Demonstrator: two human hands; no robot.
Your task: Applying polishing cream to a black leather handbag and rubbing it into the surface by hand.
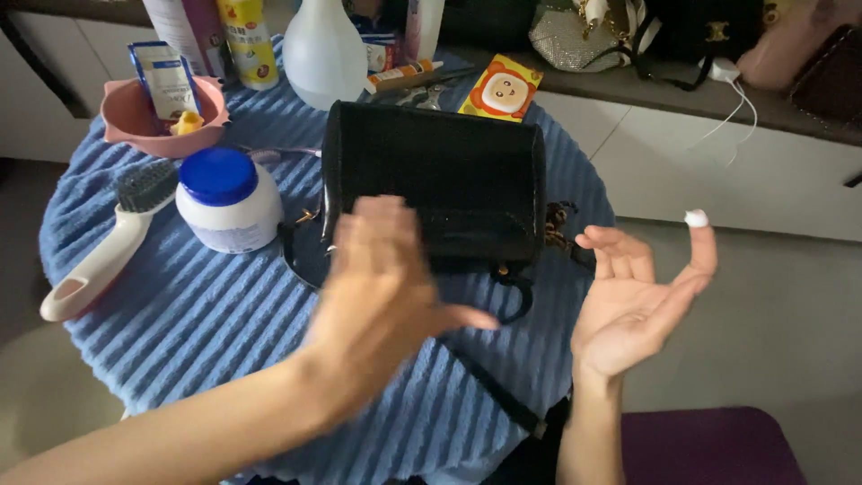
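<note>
Left hand [382,296]: nearest, open, blurred, empty, over bag's front edge.
Right hand [633,301]: open, palm up, white cream [696,217] on 1 fingertip.
Bag [440,184]: black, just beyond both hands.
Jar [226,199]: left of left hand.

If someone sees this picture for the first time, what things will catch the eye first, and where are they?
First is the black handbag lying in the middle of the round table with the blue ribbed cloth. The left hand is blurred just in front of it. To the right, the right hand is raised palm up beyond the table edge, with a dab of white cream on one fingertip.
</note>
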